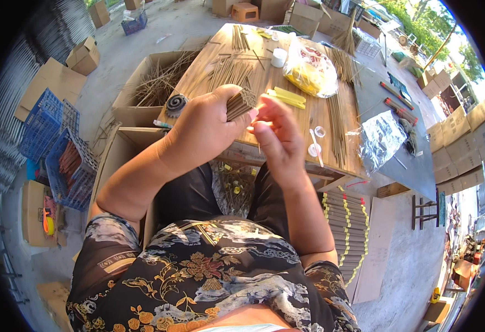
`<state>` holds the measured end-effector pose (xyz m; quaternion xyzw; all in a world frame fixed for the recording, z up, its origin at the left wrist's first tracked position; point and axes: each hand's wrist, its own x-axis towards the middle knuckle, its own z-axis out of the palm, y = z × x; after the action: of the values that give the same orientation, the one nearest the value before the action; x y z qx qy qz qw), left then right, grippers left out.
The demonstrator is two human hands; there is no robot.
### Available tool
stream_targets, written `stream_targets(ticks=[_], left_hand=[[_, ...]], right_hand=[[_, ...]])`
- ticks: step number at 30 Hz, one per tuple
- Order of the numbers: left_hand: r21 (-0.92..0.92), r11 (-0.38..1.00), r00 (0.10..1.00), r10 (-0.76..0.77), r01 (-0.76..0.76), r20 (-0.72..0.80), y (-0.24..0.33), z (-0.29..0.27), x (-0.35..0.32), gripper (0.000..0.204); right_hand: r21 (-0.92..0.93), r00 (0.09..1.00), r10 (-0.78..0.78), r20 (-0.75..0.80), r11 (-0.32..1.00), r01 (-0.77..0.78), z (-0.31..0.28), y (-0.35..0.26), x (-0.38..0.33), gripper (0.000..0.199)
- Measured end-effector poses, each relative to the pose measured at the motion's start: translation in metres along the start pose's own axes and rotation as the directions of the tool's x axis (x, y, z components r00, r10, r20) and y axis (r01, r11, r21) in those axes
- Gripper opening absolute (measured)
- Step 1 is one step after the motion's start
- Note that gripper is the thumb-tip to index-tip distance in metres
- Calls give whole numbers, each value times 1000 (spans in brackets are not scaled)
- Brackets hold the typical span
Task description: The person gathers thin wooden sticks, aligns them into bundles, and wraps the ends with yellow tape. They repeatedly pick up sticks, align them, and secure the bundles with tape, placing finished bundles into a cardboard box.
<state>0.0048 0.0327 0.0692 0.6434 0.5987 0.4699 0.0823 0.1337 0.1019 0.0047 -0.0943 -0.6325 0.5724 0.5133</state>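
My left hand (202, 119) is closed around a bundle of thin brown sticks (241, 105), held up in front of me at the near edge of a wooden table (315, 113). The bundle tilts, its ends pointing away from me. My right hand (280, 141) is just to the right of it, fingers curled and thumb drawn in close to them; the fingers are blurred, and I cannot tell whether they pinch anything.

Beyond my hands, on the table, lies a small stack of yellow strips (287, 98). Farther off sit a clear plastic bag (311, 69) with yellow contents and a small white tub (279, 57). Loose brown sticks (231, 74) are spread over the table's left part, and a dark coiled roll (176, 105) rests at its left edge. A long row of sticks (337, 127) runs along the right side.

To the left, a cardboard box (134, 114) holds tangled sticks, with blue crates (60, 119) farther left. To the right is a grey table (372, 88) with a crumpled silvery sheet (383, 138). Near me on the right, brown bundles (345, 232) with yellow bands lie side by side.
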Motion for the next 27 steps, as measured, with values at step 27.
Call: stream_targets(ticks=[27], left_hand=[[-472,320,556,-265,821,788,-30,10,-73,26]], right_hand=[[145,849,395,351,873,-466,-3,3,-35,15]])
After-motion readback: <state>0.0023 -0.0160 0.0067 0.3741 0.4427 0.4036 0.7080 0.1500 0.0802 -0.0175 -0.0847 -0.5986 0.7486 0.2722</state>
